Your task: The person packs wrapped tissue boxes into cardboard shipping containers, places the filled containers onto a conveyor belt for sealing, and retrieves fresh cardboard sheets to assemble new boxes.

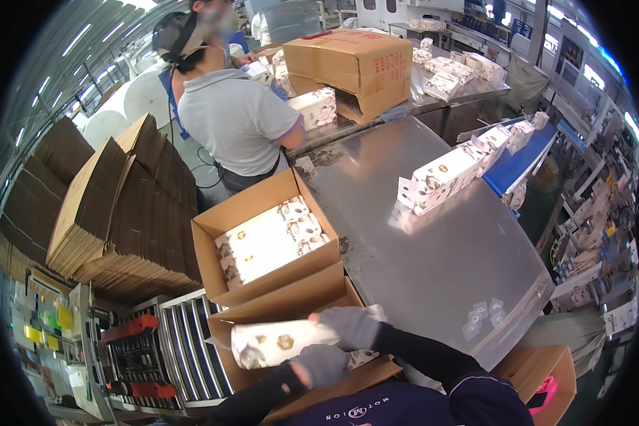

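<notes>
My left hand (321, 366) and my right hand (351, 326), both in grey gloves, are closed on a long white floral pack (266, 344), which looks like wrapped tissue. The pack lies roughly level across the opening of the nearer cardboard box (319, 292). My left hand grips its near side; my right hand is at its right end, fingers partly hidden. More floral wrapping shows low in that box beside my hands. Just beyond stands another open box (252, 207), holding several floral packs side by side.
A steel table (405, 270) lies to the right, with a row of floral packs (444, 177) leading to a blue conveyor (504, 170). Flattened cartons (121, 213) and a roller conveyor (188, 341) are left. A co-worker (231, 117) handles packs by a large carton (348, 64).
</notes>
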{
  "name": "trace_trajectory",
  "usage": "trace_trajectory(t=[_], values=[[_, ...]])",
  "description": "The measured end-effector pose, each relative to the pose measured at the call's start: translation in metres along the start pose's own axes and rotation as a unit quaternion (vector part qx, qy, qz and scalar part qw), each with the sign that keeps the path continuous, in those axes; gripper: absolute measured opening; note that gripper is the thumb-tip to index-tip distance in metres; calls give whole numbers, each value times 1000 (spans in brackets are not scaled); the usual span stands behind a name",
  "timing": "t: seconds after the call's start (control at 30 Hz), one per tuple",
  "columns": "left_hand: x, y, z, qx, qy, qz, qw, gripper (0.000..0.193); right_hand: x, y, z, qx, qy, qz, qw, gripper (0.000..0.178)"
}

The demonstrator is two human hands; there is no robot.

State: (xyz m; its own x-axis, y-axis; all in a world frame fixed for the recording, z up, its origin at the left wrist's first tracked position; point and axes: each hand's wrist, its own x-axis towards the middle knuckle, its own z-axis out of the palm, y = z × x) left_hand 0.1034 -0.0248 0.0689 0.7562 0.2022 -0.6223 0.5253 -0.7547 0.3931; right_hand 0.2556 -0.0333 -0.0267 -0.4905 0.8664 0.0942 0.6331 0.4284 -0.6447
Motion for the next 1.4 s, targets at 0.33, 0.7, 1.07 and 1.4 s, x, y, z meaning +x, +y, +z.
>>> trace_trajectory(t=[0.33, 0.7, 1.07, 1.4], values=[[-37, 5, -35, -325, 474, 224, 787, 80, -116, -43, -98, 715, 406, 74, 565, 51], [15, 38, -10, -512, 338, 275, 740, 78, -181, 12, -25, 670, 423, 108, 600, 43], [29, 39, 11, -550, 313, 270, 725, 81, -181, 0, -16, 858, 226, -34, 461, 50], [37, 37, 16, -564, 324, 247, 718, 82, -175, 11, -18, 817, 276, 8, 506, 56]])
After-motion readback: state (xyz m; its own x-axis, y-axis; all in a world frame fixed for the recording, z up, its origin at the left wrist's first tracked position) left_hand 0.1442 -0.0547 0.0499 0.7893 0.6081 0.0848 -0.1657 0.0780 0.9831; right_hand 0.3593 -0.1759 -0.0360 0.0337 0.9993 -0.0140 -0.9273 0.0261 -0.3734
